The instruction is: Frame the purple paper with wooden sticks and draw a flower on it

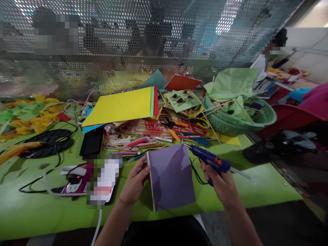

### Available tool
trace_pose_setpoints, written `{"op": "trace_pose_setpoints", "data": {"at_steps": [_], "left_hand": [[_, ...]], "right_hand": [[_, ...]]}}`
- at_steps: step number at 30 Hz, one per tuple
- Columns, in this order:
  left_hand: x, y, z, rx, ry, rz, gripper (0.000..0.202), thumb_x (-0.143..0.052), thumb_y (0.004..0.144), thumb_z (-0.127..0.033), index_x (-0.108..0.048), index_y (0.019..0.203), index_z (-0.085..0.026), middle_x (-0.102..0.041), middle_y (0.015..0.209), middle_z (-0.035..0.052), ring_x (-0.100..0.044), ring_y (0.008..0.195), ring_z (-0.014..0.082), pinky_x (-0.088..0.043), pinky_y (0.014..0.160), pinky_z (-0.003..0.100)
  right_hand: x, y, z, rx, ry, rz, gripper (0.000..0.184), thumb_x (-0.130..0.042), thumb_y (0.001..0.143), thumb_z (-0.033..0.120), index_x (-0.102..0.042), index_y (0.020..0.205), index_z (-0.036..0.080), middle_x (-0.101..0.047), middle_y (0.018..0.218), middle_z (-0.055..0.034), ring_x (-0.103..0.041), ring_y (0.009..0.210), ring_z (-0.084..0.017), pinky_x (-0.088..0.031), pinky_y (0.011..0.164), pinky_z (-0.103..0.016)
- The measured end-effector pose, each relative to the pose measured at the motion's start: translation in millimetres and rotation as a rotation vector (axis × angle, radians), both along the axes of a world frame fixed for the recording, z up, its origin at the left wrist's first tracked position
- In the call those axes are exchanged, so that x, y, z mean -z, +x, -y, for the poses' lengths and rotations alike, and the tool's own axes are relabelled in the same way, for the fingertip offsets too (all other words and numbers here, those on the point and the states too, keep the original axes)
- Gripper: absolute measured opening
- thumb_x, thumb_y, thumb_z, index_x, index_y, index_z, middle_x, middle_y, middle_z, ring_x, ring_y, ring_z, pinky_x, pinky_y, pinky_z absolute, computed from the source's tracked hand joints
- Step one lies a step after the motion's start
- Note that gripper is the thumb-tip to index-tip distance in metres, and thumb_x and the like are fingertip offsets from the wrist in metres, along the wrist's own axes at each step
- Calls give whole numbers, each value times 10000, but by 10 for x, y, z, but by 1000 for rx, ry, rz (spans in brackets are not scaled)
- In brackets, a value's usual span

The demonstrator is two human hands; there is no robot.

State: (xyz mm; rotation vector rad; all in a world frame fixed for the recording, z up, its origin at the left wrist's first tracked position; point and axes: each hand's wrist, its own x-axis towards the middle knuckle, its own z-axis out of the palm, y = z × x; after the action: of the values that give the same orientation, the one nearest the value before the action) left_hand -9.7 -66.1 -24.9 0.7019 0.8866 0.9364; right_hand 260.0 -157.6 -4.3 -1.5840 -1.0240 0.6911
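My left hand (134, 182) grips the left edge of a purple board (171, 176), holding it tilted above the green table (258, 188). The board has a pale wooden edge along its left side. In my right hand (221, 184) is a blue hot glue gun (211, 160) with an orange trigger, fingers wrapped round its handle. Its nozzle points left toward the board's upper right corner. A glue stick juts out of its back to the right.
Yellow paper sheets (120, 106), pens and sticks (138, 141), red scissors (194, 127) and a green basket (238, 121) crowd the table's far side. Black cables (48, 141), a black phone (92, 141) and a small iron (75, 181) lie left. A perforated metal screen (128, 41) stands behind. Another person sits at far right.
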Motion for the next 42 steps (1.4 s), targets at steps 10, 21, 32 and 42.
{"op": "trace_pose_setpoints", "data": {"at_steps": [10,21,32,42], "left_hand": [[-21,3,3,-7,-11,5,501,-868,708,-357,-726,1180,-271,-759,1105,26,-673,852,132,-510,712,197],[-35,12,2,-7,-6,-10,507,-857,709,-369,-729,1188,-262,-759,1118,42,-679,855,152,-512,724,219],[-12,5,4,-12,-11,-7,513,-865,698,-355,-732,1185,-265,-759,1094,32,-670,842,135,-509,724,208],[-3,-2,6,26,25,-11,493,-815,759,-348,-711,1237,-283,-752,1140,37,-687,931,157,-523,800,230]], "right_hand": [[7,32,8,-1,-28,1,463,-619,866,651,-624,759,201,-501,564,8,-445,526,-150,-353,508,-298],[-56,-6,-14,10,-16,1,481,-620,847,673,-614,744,203,-505,561,3,-436,514,-148,-349,495,-297],[-69,-56,-13,-14,-18,-1,468,-629,851,658,-612,727,207,-517,556,-6,-460,514,-154,-371,482,-291],[-51,-168,-23,-53,-72,4,459,-622,856,655,-613,780,203,-525,604,1,-447,548,-151,-346,479,-272]]}}
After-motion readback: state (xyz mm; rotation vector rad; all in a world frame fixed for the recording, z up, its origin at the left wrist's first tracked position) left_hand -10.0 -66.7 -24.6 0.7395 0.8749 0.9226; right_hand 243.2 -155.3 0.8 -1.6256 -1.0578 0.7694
